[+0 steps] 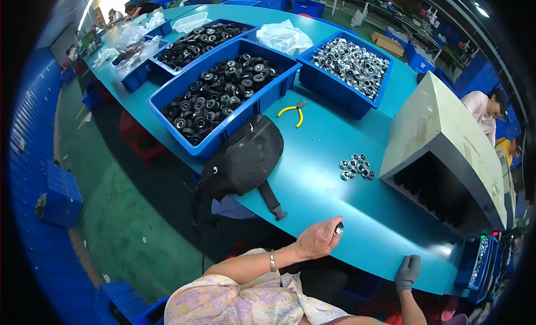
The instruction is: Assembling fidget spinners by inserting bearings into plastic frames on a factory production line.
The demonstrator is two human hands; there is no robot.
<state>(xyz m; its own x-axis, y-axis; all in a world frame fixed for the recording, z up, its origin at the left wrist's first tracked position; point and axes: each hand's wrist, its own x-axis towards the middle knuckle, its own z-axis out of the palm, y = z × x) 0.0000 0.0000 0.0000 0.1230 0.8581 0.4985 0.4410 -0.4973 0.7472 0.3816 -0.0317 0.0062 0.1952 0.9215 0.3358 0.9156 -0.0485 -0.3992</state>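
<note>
My left hand (pixel 317 239), bare with a thin bracelet on the wrist, is closed around a small black and silver round part (pixel 338 229) just above the teal table (pixel 335 202) near its front edge. My right hand (pixel 408 272), in a grey glove, rests flat on the table's front edge and holds nothing. A small cluster of silver round parts (pixel 356 167) lies on the table beyond my left hand, close to the mouth of a grey machine (pixel 446 152).
A black mesh bag (pixel 243 160) hangs over the table's left edge. Yellow-handled pliers (pixel 294 111) lie mid-table. Blue bins hold black wheels (pixel 220 93) and silver parts (pixel 350 65). A white plastic bag (pixel 283 36) lies behind them. Another person (pixel 486 107) works at right.
</note>
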